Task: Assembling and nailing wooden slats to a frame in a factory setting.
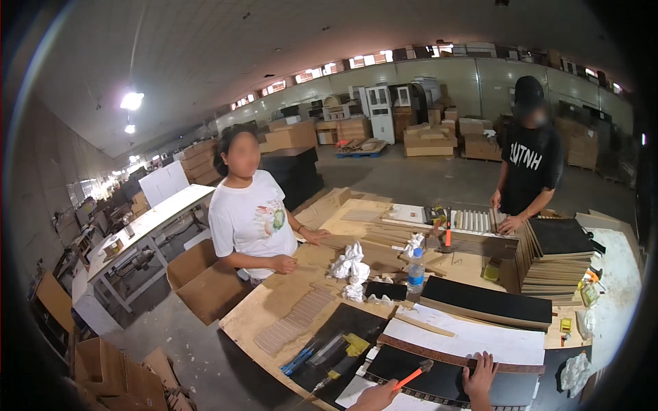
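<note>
My left hand (375, 396) is closed around the orange handle of a hammer (411, 376). The hammer's metal head points up and to the right, above a black panel (439, 379). On the far edge of that panel, along a brown strip (432, 350), rests my right hand (482, 377) with its fingers stretched out and apart. A small dark spot shows beside its thumb; I cannot make out what it is. Just beyond the strip is a white board (480, 330) with a thin wooden slat (423, 325) on it. Toothed dark strips line the panel's near side.
Left of the panel, a black sheet (332, 351) bears blue-handled pliers (297, 361). A water bottle (416, 272), white crumpled wrap (349, 264) and stacked black boards (485, 301) stand farther back. One person (253, 219) stands at the left, another (528, 161) across the table handles slats.
</note>
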The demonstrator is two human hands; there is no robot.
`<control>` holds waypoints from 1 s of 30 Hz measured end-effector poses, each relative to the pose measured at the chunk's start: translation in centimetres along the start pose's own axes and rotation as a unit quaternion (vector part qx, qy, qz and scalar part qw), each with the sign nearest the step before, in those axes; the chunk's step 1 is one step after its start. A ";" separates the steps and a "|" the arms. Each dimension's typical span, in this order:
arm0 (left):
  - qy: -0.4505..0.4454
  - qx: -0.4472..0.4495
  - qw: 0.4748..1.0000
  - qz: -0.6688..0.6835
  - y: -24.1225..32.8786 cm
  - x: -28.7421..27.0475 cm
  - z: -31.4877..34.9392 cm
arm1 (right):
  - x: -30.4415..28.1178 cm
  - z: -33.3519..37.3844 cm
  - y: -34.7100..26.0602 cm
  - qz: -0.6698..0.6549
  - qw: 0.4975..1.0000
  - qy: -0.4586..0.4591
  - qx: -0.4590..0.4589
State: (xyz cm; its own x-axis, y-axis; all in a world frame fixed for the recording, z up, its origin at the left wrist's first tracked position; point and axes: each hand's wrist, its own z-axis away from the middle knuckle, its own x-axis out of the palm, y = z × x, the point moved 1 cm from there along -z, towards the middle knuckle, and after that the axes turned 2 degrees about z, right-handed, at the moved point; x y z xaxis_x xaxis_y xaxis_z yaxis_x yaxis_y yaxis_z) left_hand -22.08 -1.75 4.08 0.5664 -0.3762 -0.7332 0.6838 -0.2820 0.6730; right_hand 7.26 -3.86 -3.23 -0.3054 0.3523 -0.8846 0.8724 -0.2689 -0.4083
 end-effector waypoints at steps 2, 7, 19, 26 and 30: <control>0.028 0.001 0.999 0.045 0.7 -0.2 0.8 | -0.4 -0.5 0.2 0.011 1.000 -0.010 0.009; 0.017 0.025 1.000 0.009 -1.8 1.9 -0.2 | -0.3 -0.2 0.0 0.019 0.999 0.022 0.015; 0.020 -0.049 0.998 -0.023 -6.5 1.4 -0.6 | 0.6 -0.9 0.4 0.010 1.000 0.027 -0.009; 0.033 -0.107 0.993 -0.026 -8.1 0.0 -0.2 | 0.5 -0.8 0.4 0.030 0.999 0.032 0.003; 0.018 -0.091 0.995 -0.020 -5.7 0.7 1.0 | 0.7 -0.2 1.1 0.024 0.999 0.042 0.004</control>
State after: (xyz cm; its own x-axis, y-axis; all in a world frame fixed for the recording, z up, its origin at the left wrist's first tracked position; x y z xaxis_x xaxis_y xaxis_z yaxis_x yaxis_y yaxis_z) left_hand -26.04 -1.27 -0.22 0.5503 -0.3353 -0.7647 0.7768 -0.1303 0.6162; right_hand 8.12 -3.70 -4.28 -0.2306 0.4132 -0.8810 0.8819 -0.2939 -0.3686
